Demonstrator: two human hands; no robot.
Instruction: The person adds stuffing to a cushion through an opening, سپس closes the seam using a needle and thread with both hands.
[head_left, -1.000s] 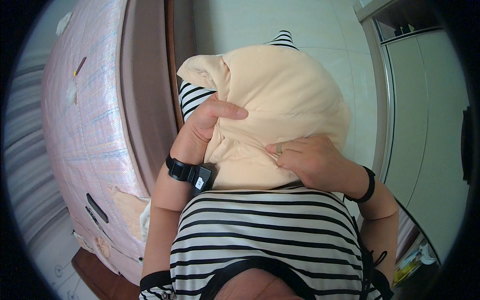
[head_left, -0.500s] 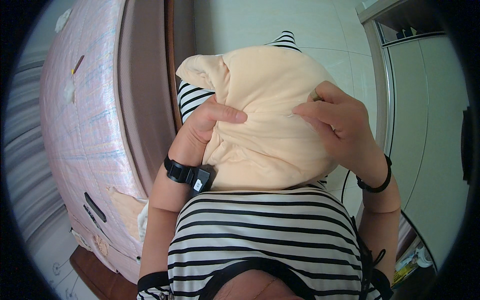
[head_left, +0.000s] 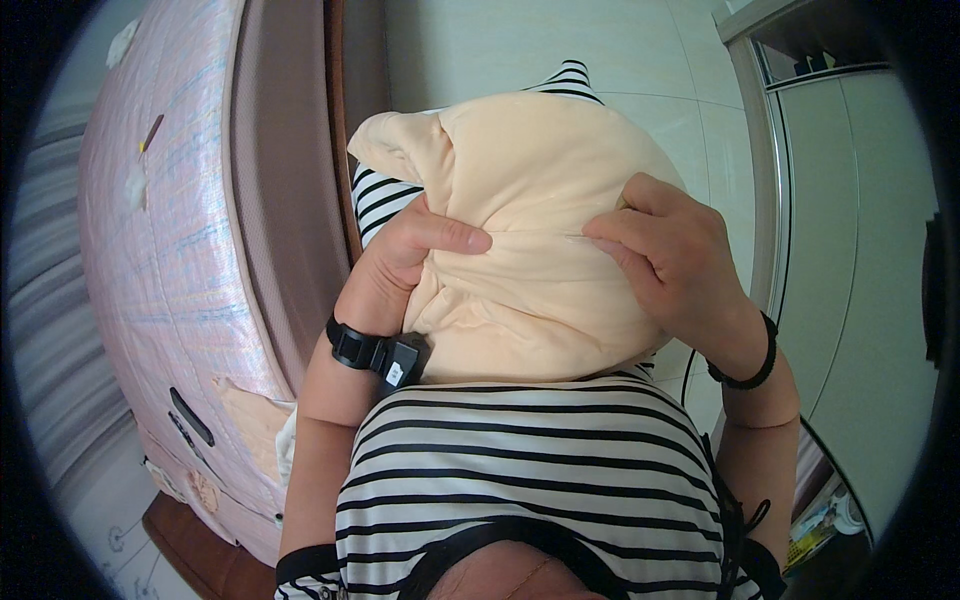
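A plump cream stuffed cushion [head_left: 560, 160] rests on my lap, with a seam running across its middle. My left hand [head_left: 425, 240] grips the gathered cloth at its left side, thumb on top and the other fingers hidden beneath. Over the right part of the seam, my right hand [head_left: 675, 245] has thumb and forefinger pinched together. A thin sewing needle [head_left: 572, 236] pokes out of that pinch, pointing left along the seam and lying against the fabric. A brass-coloured ring, like a thimble, partly shows on a finger of this hand.
To my left stands a bed with a shiny pink checked cover [head_left: 190, 270]. On it lie a dark narrow case [head_left: 191, 415], a brown-handled tool [head_left: 152, 133], white fluff [head_left: 136, 187] and cream cloth [head_left: 252, 415]. A pale cabinet [head_left: 850, 210] stands at the right.
My right hand has turned slightly and come down, its fingertips now closer to the cloth at the seam. The cushion and my left hand have barely shifted.
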